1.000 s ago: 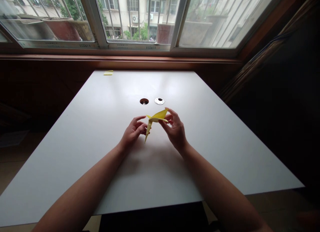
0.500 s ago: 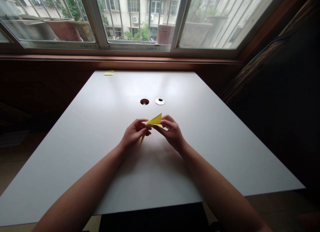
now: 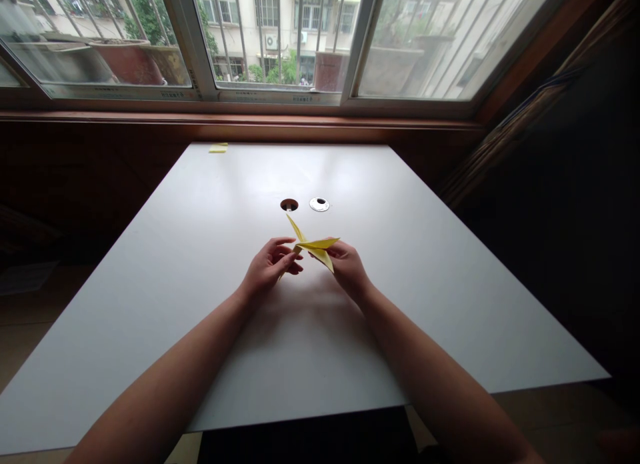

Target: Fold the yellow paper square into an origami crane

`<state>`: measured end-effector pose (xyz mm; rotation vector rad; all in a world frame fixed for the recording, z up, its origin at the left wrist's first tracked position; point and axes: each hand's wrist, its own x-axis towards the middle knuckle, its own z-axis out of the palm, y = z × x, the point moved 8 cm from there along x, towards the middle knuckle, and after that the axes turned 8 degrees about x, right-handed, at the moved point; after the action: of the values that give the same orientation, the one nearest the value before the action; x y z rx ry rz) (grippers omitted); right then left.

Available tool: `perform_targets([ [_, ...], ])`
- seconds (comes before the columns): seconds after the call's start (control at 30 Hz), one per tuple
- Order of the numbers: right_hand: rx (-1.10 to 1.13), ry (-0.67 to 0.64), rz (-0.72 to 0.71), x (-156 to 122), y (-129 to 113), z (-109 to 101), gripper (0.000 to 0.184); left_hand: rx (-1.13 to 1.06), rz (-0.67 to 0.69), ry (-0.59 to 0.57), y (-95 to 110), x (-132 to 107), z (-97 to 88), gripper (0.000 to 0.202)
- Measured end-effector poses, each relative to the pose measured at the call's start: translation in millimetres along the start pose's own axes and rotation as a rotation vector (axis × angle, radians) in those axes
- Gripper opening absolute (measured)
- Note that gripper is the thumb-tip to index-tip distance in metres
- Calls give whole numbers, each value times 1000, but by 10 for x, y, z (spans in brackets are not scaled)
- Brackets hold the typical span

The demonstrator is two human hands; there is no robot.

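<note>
Left hand (image 3: 269,263) pinches yellow folded paper (image 3: 315,246), one spike (image 3: 295,229) pointing away, wings (image 3: 324,243) lengthwise rightward; grip of right hand (image 3: 352,269) unclear

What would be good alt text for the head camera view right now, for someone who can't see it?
A folded yellow paper shape is held between a left hand and a right hand over a white table. Beyond are a round hole and a pale disc. Behind the table is a barred window.

Homelike room, flowerpots (image 3: 127,63) outside window (image 3: 357,51)
</note>
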<state>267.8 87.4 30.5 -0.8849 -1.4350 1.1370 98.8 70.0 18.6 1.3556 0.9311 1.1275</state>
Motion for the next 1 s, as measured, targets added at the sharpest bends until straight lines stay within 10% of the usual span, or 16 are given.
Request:
perform_targets([
  [0.3,305,-60,281,-31,117,140,36,13,-11,-51,-5,-21,23,39],
  [0.63,219,11,240,4,152,31,35,-49,35,-80,27,-28,49,36],
  [1.0,244,-58,286,-11,169,104,34,486,474,-18,268,-64,12,19],
])
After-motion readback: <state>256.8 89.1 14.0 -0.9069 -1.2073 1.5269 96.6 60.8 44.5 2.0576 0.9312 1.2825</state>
